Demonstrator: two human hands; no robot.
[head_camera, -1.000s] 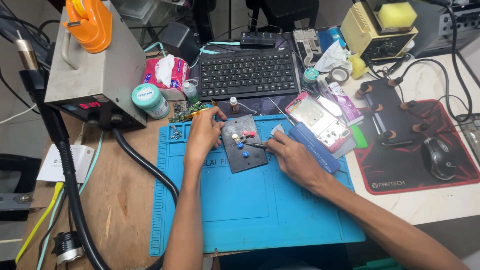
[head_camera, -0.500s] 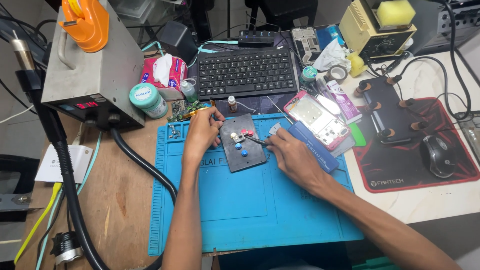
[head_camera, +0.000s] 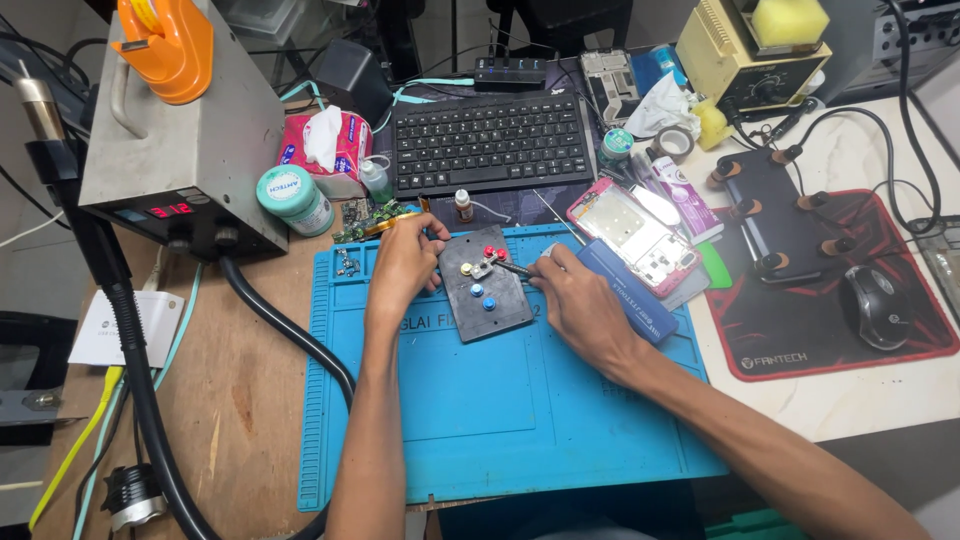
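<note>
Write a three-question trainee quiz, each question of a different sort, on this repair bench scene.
1. True or false: the left hand steadies the dark holder plate.
2. What does the right hand hold? A) thin tool B) computer mouse C) tissue box
3. Fill in: the plate lies on a ____ mat.

Key: 1 true; 2 A; 3 blue

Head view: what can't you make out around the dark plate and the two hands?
- Small part on the dark plate: too small to identify.
- Tool tip under the right hand: type unclear; fingers hide its handle.
- Left hand: fingers curl over the plate's edge, hiding the contact.
- Blue mat: near edge hidden by forearms.
</note>
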